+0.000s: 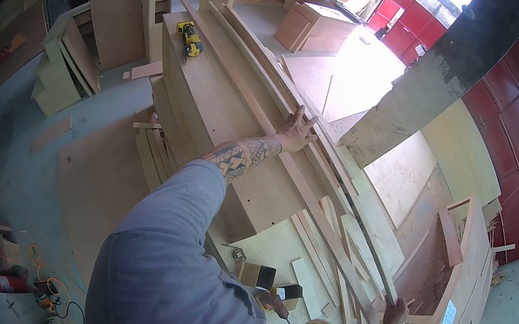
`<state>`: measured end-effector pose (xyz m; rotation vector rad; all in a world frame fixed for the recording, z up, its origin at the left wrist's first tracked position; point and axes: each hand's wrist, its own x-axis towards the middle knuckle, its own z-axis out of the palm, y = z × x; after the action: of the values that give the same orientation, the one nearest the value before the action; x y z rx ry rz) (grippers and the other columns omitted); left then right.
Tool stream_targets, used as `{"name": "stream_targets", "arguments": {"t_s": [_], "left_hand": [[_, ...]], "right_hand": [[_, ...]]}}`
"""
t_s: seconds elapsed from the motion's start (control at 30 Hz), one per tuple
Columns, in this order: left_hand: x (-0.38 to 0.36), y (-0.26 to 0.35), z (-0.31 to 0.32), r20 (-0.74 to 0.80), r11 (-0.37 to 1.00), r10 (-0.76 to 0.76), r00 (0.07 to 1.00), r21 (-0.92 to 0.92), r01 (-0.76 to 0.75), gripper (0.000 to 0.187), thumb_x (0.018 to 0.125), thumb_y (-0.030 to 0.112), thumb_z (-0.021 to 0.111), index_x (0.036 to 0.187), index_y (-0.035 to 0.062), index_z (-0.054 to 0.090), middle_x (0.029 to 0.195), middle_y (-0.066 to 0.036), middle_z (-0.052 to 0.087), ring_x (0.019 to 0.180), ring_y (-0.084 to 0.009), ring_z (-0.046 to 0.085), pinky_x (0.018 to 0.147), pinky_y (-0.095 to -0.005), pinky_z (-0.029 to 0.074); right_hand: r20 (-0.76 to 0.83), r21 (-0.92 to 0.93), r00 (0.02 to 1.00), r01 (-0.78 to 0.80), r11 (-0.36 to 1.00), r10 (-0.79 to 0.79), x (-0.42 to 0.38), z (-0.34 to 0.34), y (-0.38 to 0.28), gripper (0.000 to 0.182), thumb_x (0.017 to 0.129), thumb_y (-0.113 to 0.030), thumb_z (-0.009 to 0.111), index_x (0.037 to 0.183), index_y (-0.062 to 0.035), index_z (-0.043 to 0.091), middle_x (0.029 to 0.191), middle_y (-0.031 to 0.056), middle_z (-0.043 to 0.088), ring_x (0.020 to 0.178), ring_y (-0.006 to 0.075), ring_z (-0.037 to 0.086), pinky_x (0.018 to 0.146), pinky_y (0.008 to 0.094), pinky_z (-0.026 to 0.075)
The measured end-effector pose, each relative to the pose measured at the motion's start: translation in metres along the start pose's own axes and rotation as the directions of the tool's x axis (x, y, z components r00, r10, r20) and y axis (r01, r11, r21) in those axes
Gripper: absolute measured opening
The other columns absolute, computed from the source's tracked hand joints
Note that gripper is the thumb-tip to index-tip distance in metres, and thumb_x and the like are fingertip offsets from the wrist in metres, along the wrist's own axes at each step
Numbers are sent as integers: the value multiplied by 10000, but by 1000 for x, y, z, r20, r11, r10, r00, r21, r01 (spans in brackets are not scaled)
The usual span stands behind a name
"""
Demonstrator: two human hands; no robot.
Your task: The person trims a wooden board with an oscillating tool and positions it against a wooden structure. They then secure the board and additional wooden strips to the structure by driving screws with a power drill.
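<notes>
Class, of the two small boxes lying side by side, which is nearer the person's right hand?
The right-hand box in the picture; the other box sits farther left, farther from the right hand.

The tattooed left forearm [243, 158] reaches forward from a grey-blue fabric sleeve [175, 206]. At its far end, the left hand [295, 134] has its fingers spread; well apart to its right, the right hand [394, 314] is curled closed.
</notes>
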<state>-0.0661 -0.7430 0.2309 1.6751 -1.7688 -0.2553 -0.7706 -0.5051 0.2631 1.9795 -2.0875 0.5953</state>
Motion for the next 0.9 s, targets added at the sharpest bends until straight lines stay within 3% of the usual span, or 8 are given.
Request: {"name": "stream_targets", "arguments": {"t_s": [0.1,0.37,0.47,0.67,0.7,0.77,0.83,0.9], "left_hand": [[-3,-12,-4,84,999,-29,996,39,26,756,1082,477,609,1720,193,320,1734,-386,34,1616,-596,83,1336,-596,172],[0,-43,-4,26,999,34,999,33,-35,684,1080,457,612,1681,211,397,1744,-353,64,1641,-540,82,1329,-630,155],[-1,-46,-6,38,997,52,998,52,-54,683,1079,456,610,1682,219,393,1748,-336,83,1644,-523,93,1332,-620,158],[-2,-44,-7,27,997,59,998,54,-61,707,1075,468,614,1690,212,373,1749,-330,97,1647,-509,104,1336,-606,163],[-2,-43,-8,31,997,60,998,56,-61,707,1075,468,614,1690,212,373,1749,-330,97,1647,-509,104,1336,-606,163],[-3,-40,-10,71,995,67,995,65,-72,714,1077,448,615,1700,213,357,1752,-322,96,1645,-511,113,1335,-614,165],[-8,-32,-18,123,997,52,991,58,-60,717,1084,456,594,1705,199,345,1750,-327,112,1645,-512,113,1338,-615,154],[-6,-39,-11,173,997,44,984,50,-54,721,1091,463,574,1711,184,333,1749,-331,128,1646,-512,113,1340,-616,144]], "right_hand": [[12,-9,1000,4,1000,-4,-1,6,-13,474,803,-327,945,820,2,604,730,210,598,686,469,569,628,528,418],[5,7,1000,2,1000,-2,10,21,-29,457,785,-265,947,831,16,589,734,206,541,688,426,508,657,505,412],[20,23,999,-35,999,34,18,29,-20,549,718,-278,994,815,6,535,747,179,517,719,404,497,666,496,407],[80,-31,996,-31,999,34,26,27,-10,465,740,-238,973,857,6,594,811,183,576,765,395,543,694,473,433],[27,9,1000,13,1000,-13,27,27,-8,453,757,-227,957,842,8,579,794,191,570,751,409,541,688,486,430],[-23,47,998,56,997,-55,28,31,3,443,774,-216,940,827,10,563,777,199,565,737,423,539,681,499,426],[-29,-23,997,70,997,-71,26,39,24,372,762,-169,940,974,-5,682,857,179,619,843,394,612,752,472,473],[2,-21,1000,18,1000,-17,29,32,10,372,755,-133,932,939,5,640,871,179,634,836,406,608,749,489,472]]}}
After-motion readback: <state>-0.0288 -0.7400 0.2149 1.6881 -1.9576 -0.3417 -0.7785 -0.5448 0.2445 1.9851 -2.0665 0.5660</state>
